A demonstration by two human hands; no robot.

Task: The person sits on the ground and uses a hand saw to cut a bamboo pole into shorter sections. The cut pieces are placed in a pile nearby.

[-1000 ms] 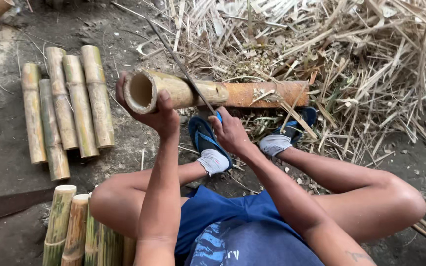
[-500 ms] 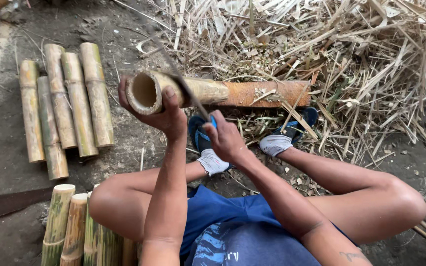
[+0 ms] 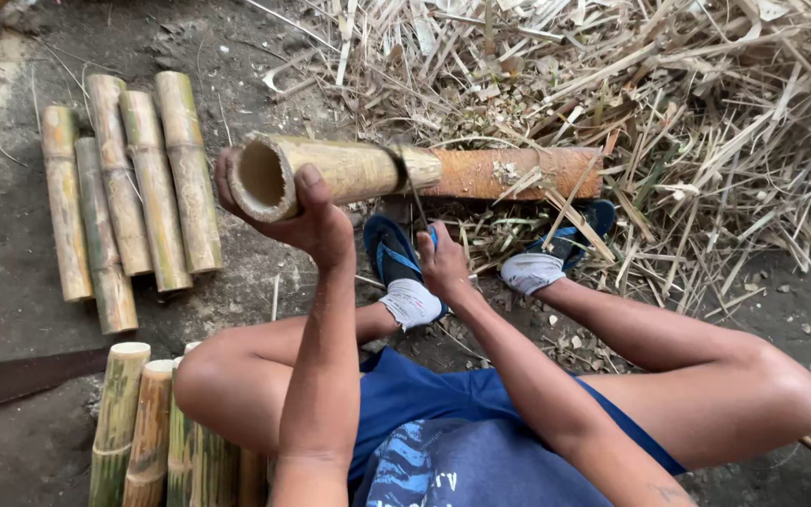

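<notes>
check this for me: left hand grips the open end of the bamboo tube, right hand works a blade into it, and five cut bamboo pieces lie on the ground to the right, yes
Not quite. The head view shows the cut bamboo pieces lying on the ground to the left, not the right. The left hand does hold the bamboo tube at its open end, and the right hand works the blade.

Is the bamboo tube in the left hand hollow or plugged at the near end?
Hollow: the bamboo tube shows an open, dark bore beside the left hand.

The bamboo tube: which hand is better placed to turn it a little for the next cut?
Probably the left hand: it grips the open end of the bamboo tube and props it up. The right hand is busy holding the blade on the tube.
</notes>
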